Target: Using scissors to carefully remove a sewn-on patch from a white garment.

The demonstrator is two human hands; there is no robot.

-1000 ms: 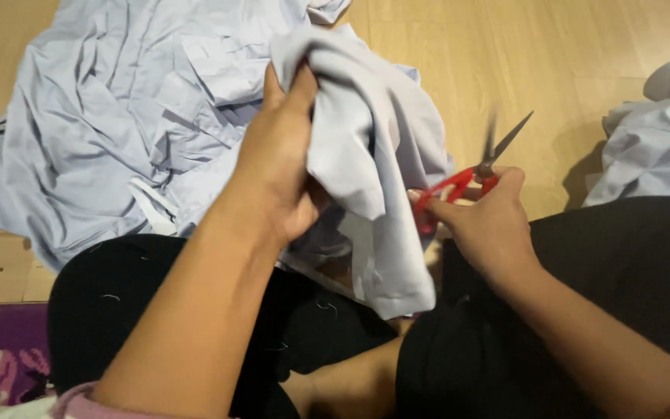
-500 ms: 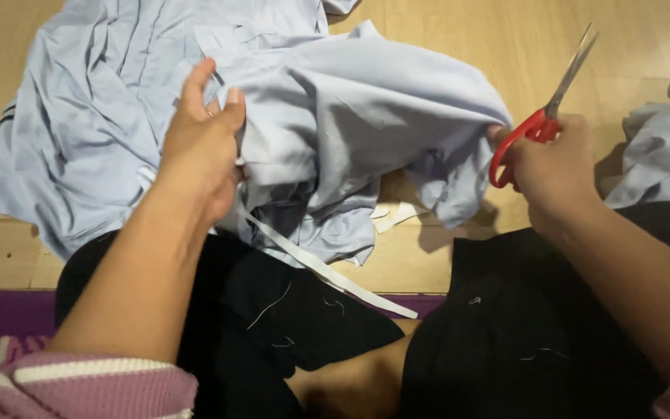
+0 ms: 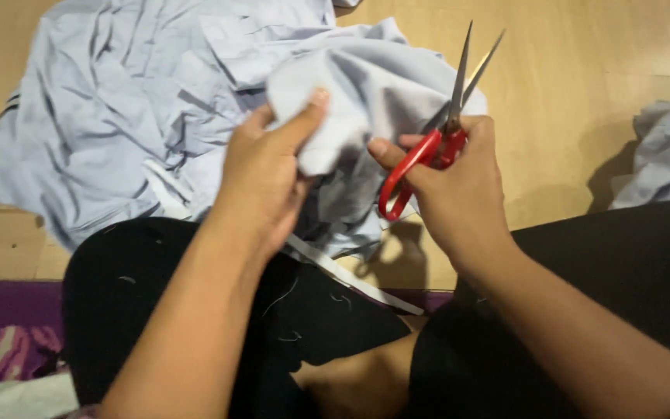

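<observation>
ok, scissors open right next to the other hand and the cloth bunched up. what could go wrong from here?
1. The scissors are held by the right hand with blades apart, close to the left hand pinching the pale blue cloth; a close could nick the thumb.
2. The cloth is bunched in folds, so a cut might go through hidden layers.
3. A loose white strip trails over the black-clad lap and could snag.

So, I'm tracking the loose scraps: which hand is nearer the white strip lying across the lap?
Left. The left hand sits just above the white strip; the right hand, holding red scissors, is farther right.
</observation>
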